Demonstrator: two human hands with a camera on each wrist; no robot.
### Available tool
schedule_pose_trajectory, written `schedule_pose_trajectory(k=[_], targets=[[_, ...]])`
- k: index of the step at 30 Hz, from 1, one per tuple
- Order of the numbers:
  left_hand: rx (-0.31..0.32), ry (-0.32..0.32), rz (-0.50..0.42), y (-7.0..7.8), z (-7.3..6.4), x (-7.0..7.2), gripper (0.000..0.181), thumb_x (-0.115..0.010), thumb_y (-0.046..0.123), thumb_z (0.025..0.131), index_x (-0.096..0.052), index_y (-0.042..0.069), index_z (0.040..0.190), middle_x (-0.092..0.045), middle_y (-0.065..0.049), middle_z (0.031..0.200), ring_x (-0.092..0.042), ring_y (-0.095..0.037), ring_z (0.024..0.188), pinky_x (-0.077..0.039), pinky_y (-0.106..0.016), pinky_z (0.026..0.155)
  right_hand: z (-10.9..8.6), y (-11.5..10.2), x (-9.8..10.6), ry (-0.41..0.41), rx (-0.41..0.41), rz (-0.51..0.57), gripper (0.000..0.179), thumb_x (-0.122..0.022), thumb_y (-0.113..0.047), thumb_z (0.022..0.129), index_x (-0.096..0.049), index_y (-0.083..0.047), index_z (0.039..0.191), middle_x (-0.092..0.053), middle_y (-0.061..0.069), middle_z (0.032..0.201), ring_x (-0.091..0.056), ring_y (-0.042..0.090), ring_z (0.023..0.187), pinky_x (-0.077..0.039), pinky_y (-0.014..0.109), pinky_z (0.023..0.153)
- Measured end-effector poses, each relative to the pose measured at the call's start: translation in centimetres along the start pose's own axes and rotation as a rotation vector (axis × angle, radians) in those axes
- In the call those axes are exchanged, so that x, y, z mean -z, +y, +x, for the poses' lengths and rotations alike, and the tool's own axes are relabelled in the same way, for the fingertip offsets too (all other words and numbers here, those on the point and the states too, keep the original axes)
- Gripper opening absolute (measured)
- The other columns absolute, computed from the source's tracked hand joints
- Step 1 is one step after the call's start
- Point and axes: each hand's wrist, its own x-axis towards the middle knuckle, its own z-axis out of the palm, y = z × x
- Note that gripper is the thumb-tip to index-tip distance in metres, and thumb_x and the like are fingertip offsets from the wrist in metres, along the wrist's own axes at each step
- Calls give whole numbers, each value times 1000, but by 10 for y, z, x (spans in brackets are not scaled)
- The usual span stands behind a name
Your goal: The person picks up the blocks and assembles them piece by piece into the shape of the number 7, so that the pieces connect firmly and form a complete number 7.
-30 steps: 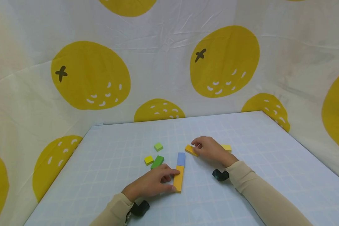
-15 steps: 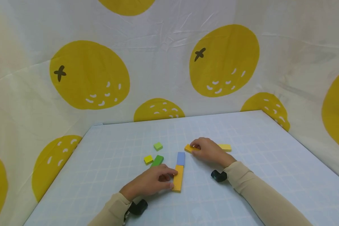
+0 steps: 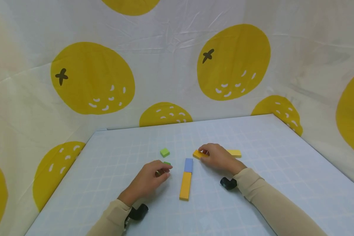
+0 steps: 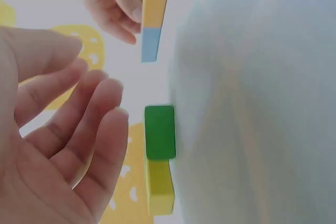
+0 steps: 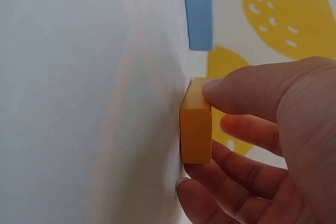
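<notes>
In the head view my left hand (image 3: 148, 177) hovers over a dark green block (image 3: 167, 163) and hides most of it. The left wrist view shows that hand's fingers loosely bent with nothing between them, apart from the green block (image 4: 160, 132) and a yellow block (image 4: 161, 187) beside it. My right hand (image 3: 218, 157) pinches an orange block (image 5: 196, 135) between thumb and fingers at the table surface. Between the hands, a blue block (image 3: 188, 165) lies end to end with a longer orange block (image 3: 185, 186).
A light green block (image 3: 165, 152) lies farther back, beyond the left hand. Behind the right hand a pale yellow block (image 3: 234, 153) partly shows. A curtain with big yellow fruit prints (image 3: 92, 78) rises behind the gridded white table (image 3: 224, 209).
My left hand has let go of the longer orange block and moved left and away from me, over the green and yellow blocks. The right hand has stayed almost still at its orange block.
</notes>
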Motion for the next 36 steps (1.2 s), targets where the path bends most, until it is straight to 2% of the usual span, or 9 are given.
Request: schedule_pose_trajectory(k=[3,8,14,18,22,27,32,36], targets=[[25,61,38,-4,0,3,23,-73,11,92,-74,13,115,-64,13,97,-60,-5,87,-54,-25,75,0,0,0,1,-1,-6,33,-69,-16,91,-68,-8,123,-65,0,102,-58,18,92,-51,39,87],[94,120,103,-12,1,9,23,-77,12,89,-75,15,112,-65,6,100,-60,-8,91,-54,-29,78,0,0,0,6,-3,-6,33,-68,-16,91,-68,-9,123,-65,0,102,-58,18,92,-51,39,87],[151,104,173,-18,3,12,24,-79,14,87,-75,17,111,-64,3,107,-59,-18,104,-52,-38,89,-1,0,0,10,-5,6,32,-68,-16,91,-68,-9,122,-65,0,101,-58,17,92,-51,39,87],[179,81,204,-21,4,11,26,-80,16,86,-75,18,112,-63,4,110,-57,-18,109,-50,-41,95,0,1,-1,17,-12,18,31,-69,-18,92,-68,-9,122,-65,-1,102,-59,17,92,-52,39,86],[181,78,219,-22,4,10,27,-81,16,86,-75,19,112,-63,4,111,-57,-18,109,-50,-40,95,1,2,-1,47,-6,22,29,-69,-19,92,-69,-9,120,-66,-1,100,-59,17,91,-52,38,84],[151,85,207,-23,3,11,26,-82,16,85,-76,19,110,-64,4,113,-57,-20,111,-50,-42,96,2,4,0,88,11,35,26,-69,-17,92,-70,-8,117,-66,1,100,-59,18,90,-52,38,84],[119,59,188,-26,2,10,27,-82,16,85,-76,17,111,-64,1,122,-56,-24,118,-47,-44,99,2,4,-1,119,16,46,25,-68,-14,92,-70,-6,116,-67,3,105,-59,20,93,-52,40,88],[121,38,203,-28,1,8,26,-81,17,85,-76,17,111,-63,0,124,-55,-26,120,-47,-46,100,2,3,0,126,2,57,25,-69,-14,93,-71,-6,116,-68,4,107,-60,21,96,-52,41,90]])
